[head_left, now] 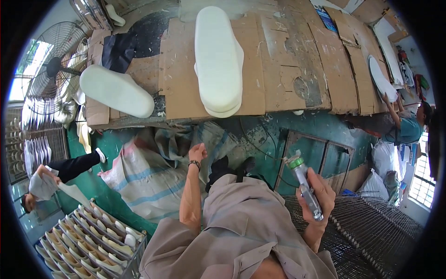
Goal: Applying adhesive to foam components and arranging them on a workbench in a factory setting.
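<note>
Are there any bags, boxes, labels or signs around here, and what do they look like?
Striped woven sack: crumpled on the green floor beside the left hand; white with blue and grey bands.
White plastic bags: far right on the floor, bulging.
Blue printed card: top right on the flattened brown cardboard, small and rectangular.
No screens show.

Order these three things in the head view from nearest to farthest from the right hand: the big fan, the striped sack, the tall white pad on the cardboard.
From the right hand:
1. Striped sack, left, on the floor.
2. Tall white pad, ahead on the cardboard.
3. Big fan, far left.
</note>
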The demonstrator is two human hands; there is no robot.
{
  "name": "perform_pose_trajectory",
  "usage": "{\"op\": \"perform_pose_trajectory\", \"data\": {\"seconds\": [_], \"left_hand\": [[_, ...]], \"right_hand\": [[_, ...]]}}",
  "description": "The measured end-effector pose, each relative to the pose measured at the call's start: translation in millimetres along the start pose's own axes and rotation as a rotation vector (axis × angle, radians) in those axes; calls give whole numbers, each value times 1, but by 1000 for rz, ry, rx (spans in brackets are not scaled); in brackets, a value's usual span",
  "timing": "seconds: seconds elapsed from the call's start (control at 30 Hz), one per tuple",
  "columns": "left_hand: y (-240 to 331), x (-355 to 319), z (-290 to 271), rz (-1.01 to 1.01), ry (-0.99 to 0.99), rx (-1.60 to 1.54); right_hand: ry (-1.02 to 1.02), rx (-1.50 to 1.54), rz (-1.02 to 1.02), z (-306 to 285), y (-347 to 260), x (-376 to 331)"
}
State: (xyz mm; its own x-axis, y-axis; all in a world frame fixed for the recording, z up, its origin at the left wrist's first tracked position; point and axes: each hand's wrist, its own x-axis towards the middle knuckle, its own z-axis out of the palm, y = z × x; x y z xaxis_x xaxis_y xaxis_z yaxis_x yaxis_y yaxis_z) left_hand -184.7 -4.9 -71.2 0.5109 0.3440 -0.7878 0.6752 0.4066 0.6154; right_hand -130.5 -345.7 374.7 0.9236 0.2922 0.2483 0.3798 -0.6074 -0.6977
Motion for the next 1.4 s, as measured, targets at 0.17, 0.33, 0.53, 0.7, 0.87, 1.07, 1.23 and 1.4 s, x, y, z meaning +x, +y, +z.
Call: {"op": "perform_pose_trajectory", "data": {"seconds": [0.17,0.33,0.53,0.7,0.87,1.07,1.23,1.4], "left_hand": [[-83,9,-39,-204,87,88],[-114,-6,-42,-307,102,88],[-117,-9,-37,-328,88,8],[-92,-8,-21,-257,71,42],[-56,0,2,-142,33,-21],[41,-6,45,169,-69,-333],[117,-2,75,274,-35,-401],[161,-2,103,286,-100,-283]], "right_hand": [[-41,-28,51,-8,3,-8],[-10,9,74,-11,8,-24],[-82,60,98,-19,9,-35],[-188,87,67,-30,13,-39],[-324,73,101,-39,10,-43],[-267,50,166,-39,15,-54],[-331,86,189,-49,18,-53],[-93,13,149,-40,18,-46]]}}
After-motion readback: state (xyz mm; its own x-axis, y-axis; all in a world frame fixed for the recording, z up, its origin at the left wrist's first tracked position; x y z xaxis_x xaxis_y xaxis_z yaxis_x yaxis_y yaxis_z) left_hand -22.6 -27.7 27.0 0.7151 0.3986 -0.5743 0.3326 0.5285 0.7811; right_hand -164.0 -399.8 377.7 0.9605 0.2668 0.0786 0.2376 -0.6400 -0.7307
